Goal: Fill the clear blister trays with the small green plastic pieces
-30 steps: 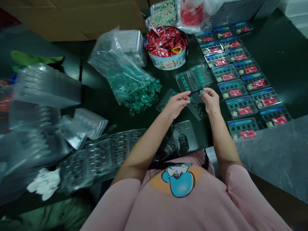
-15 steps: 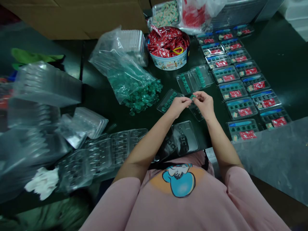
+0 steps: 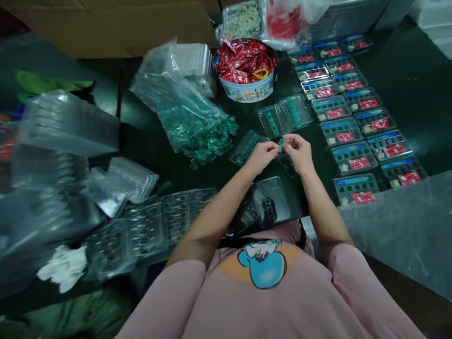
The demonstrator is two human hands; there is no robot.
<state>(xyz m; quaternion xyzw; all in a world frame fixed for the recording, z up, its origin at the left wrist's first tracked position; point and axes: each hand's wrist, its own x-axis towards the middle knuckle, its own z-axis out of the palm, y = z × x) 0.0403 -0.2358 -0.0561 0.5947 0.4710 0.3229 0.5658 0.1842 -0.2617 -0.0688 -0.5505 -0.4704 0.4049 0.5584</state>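
Observation:
My left hand point(image 3: 263, 155) and my right hand point(image 3: 298, 151) meet at the fingertips, both pinching a small green piece point(image 3: 281, 143). Beneath them lies a clear tray point(image 3: 287, 164), partly hidden by my right hand. Just left of my left hand is a clear tray with green pieces in a row point(image 3: 243, 153). Beyond my hands, two more trays hold green pieces point(image 3: 271, 121) point(image 3: 294, 113). A heap of green pieces point(image 3: 208, 141) spills from a clear plastic bag point(image 3: 169, 94) to the left.
A round tin point(image 3: 249, 92) of red packets stands behind. Rows of filled trays point(image 3: 335, 132) lie at the right. Stacked clear trays point(image 3: 70, 122) and a white crumpled cloth point(image 3: 65, 268) are at the left. Trays point(image 3: 271, 200) lie near my body.
My right hand has shifted very slightly, with the green piece still between my fingertips. Otherwise the scene looks the same.

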